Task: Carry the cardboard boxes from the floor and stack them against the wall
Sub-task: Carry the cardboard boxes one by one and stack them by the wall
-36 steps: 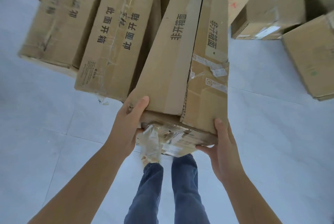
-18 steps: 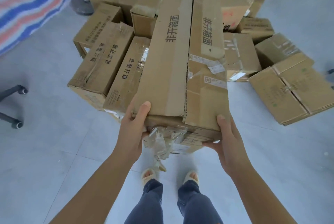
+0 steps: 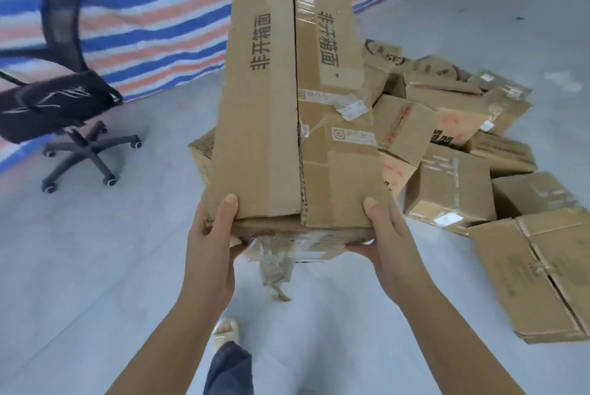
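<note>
A long brown cardboard box (image 3: 265,113) with black printed characters and torn tape is up off the floor in front of me, its far end raised. My left hand (image 3: 212,241) grips its near left corner, thumb on top and fingers underneath. My right hand (image 3: 384,235) holds the near right corner the same way. A strip of crumpled tape (image 3: 274,270) dangles from the box's near end. Behind and to the right, a pile of several cardboard boxes (image 3: 453,184) lies on the grey floor.
A black office chair (image 3: 60,104) on castors stands at the left. A striped red, white and blue tarp (image 3: 153,21) hangs across the back. A flat box (image 3: 539,276) lies at the right edge. My foot (image 3: 225,332) is on the grey floor below.
The box has come up from the pile and been raised, both hands keeping their grip. My view has lifted and turned left, bringing the tarp and the chair into sight.
</note>
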Motion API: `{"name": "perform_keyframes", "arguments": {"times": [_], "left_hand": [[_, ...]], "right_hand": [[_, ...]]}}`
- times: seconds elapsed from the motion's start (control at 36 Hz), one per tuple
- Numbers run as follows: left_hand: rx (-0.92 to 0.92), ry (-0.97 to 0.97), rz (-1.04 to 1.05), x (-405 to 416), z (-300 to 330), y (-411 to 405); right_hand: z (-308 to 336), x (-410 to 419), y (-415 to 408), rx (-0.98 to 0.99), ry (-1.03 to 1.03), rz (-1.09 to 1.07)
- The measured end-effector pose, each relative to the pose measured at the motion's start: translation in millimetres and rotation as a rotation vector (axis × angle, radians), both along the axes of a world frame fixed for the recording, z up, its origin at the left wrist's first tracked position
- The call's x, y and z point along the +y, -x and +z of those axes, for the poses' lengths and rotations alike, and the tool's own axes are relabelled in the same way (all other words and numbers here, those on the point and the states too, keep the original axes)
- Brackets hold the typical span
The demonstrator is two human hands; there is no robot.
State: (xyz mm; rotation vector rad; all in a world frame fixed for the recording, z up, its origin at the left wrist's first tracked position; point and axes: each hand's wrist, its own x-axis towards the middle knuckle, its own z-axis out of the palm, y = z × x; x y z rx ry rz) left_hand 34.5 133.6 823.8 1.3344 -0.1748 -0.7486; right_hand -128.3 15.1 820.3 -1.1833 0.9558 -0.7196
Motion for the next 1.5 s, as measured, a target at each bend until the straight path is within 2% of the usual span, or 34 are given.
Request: {"name": "perform_keyframes", "arguments": {"times": [0.28, 0.53, 0.72, 1.06, 1.36, 1.5], "left_hand": [[-0.018, -0.034, 0.305, 105.3, 9.3, 66.2], [0.028, -0.035, 0.632, 228.1, -5.4, 105.8], [0.044, -0.038, 0.911, 363.4, -14.5, 166.7], [0.034, -0.056, 1.347, 613.1, -15.7, 321.7], [0.07, 0.007, 1.762, 744.0, -27.5, 421.0], [0.079, 0.021, 1.869, 794.8, -33.6, 435.7]], "right_hand": [[2.4, 57.2, 16.9, 0.018, 0.017, 0.341], [-5.9, 147.9, -0.1, 0.065, 0.018, 0.679], [-16.7, 274.3, 2.9, 0.062, 0.026, 0.966], [-20.8, 544.2, 67.6, 0.098, 0.027, 1.487], [-26.4, 728.9, 98.1, 0.148, 0.083, 1.908], [-33.4, 801.9, 97.1, 0.168, 0.076, 2.02]]}}
